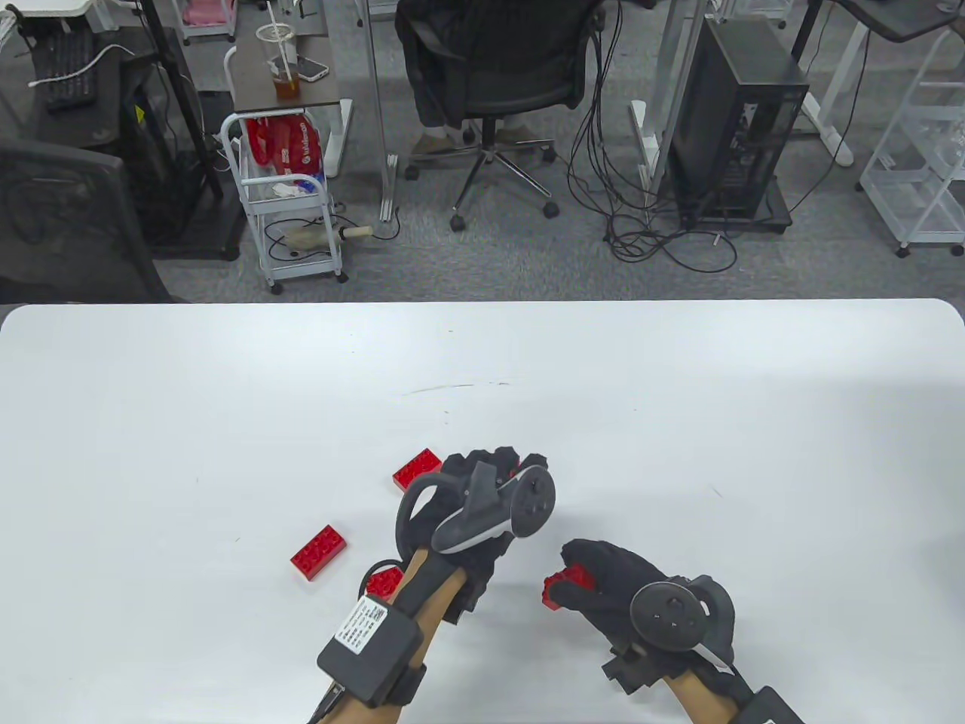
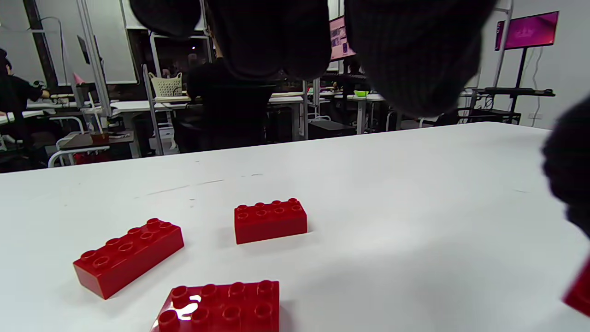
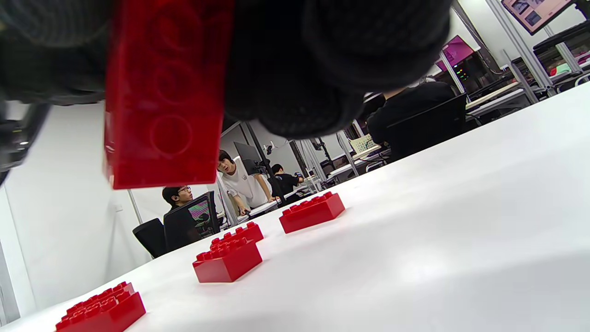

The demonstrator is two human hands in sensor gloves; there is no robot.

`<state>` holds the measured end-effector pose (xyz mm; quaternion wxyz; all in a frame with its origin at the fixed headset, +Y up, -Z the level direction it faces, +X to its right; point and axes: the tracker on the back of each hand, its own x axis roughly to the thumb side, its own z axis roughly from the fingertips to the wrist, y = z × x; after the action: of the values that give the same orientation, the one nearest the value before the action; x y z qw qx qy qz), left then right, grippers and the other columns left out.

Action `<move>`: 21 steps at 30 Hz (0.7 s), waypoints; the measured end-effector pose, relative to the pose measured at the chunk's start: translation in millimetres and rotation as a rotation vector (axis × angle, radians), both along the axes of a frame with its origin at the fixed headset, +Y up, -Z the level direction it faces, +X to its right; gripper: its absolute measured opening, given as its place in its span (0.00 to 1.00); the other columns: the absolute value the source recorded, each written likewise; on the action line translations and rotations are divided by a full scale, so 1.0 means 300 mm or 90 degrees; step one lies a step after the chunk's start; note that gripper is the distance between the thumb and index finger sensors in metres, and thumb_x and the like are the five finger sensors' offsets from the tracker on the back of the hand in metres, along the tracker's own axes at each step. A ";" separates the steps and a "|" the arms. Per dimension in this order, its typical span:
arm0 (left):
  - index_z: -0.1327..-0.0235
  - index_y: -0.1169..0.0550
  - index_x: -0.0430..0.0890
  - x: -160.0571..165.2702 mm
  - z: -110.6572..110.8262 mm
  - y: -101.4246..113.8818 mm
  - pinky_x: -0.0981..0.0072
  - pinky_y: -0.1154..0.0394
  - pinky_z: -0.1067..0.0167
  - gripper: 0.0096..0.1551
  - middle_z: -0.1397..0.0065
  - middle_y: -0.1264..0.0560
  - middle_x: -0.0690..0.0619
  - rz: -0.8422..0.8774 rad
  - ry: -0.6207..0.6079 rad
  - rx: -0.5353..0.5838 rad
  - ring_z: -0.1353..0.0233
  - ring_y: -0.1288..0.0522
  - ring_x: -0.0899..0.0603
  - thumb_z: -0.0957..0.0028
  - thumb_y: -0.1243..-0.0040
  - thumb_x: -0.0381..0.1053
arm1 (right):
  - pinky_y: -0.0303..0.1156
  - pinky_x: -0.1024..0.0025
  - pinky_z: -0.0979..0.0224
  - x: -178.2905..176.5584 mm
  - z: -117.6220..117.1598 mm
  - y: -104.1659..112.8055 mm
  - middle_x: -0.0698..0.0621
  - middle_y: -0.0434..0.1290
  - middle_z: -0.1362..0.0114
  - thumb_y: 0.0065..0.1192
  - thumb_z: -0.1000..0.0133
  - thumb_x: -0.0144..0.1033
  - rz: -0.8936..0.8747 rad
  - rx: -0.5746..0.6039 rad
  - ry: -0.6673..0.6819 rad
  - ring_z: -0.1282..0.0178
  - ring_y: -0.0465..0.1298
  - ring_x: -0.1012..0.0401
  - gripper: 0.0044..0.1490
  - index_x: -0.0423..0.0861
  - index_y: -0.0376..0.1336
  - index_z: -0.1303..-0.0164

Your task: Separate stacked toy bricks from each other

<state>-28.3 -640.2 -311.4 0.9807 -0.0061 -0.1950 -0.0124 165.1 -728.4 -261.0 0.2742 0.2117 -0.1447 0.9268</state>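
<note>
The right hand [image 1: 611, 584] holds a red toy brick [image 1: 562, 584] in its grip, just above the white counter [image 1: 678, 422]; the right wrist view shows the gloved fingers [image 3: 332, 60] wrapped around that brick [image 3: 161, 92], which hangs with its round sockets facing the camera and clear of the surface. The left hand [image 1: 482, 505] hovers over the counter to the left of the held brick, its fingers [image 2: 276, 37] curled loosely with nothing between them, so its grip is free. Three more red bricks lie singly on the counter, all to the left of the held brick and apart from each other. The far brick [image 1: 416, 467] sits beyond the left hand, partly covered by its fingertips in the table view. The leftmost brick [image 1: 320, 551] lies well out to the left. The near brick [image 1: 384, 581] rests closest to the held one, half hidden beneath the left forearm. All three lie studs up.
</note>
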 end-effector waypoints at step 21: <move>0.20 0.36 0.65 -0.232 0.181 -0.190 0.42 0.35 0.23 0.46 0.17 0.31 0.54 0.097 0.056 0.081 0.21 0.28 0.42 0.55 0.34 0.62 | 0.84 0.67 0.56 -0.001 0.011 0.000 0.50 0.79 0.43 0.50 0.51 0.70 0.006 0.015 0.013 0.54 0.85 0.57 0.44 0.50 0.66 0.35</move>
<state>-97.8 -697.1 -257.0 0.9849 0.0701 -0.1503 0.0500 164.8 -728.3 -257.6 0.2689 0.2247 -0.1520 0.9242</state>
